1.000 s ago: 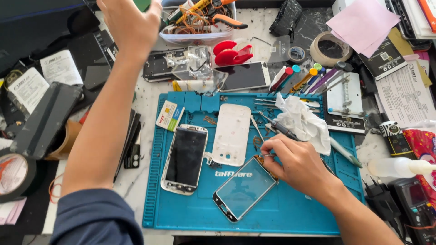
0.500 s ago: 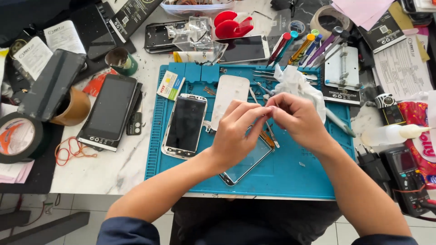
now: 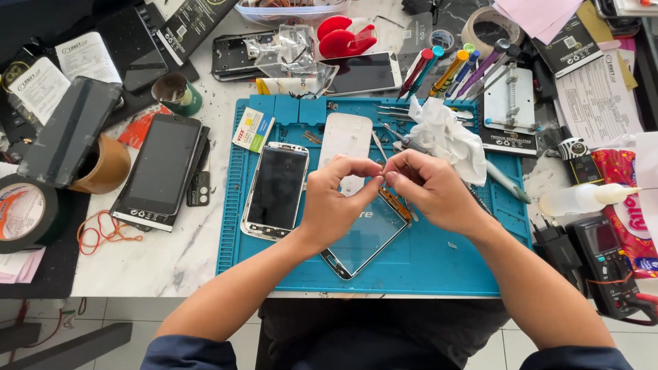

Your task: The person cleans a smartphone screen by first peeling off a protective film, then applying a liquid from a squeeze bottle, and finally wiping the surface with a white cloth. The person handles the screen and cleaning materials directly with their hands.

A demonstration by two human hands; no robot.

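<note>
Bench layout, head view.
Phone frame (image 3: 277,190) on mat (image 3: 439,267), left of glass panel (image 3: 363,240); tissue (image 3: 449,133) behind; both hands (image 3: 336,202) over panel.

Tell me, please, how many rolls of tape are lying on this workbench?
3: a large black roll of tape at the left edge, a brown roll just right of it, and a beige roll at the top. Clutter may hide others.

I'm looking down at a white marble-patterned tabletop (image 3: 175,257), veined grey, bright under even daylight. A blue rubber work mat (image 3: 439,264) covers its middle, and a black mat (image 3: 48,264) lies at my left edge. Below the tabletop's front edge there's a pale tiled floor (image 3: 137,312), with a dark bar (image 3: 65,346) lying across it at lower left.
</note>
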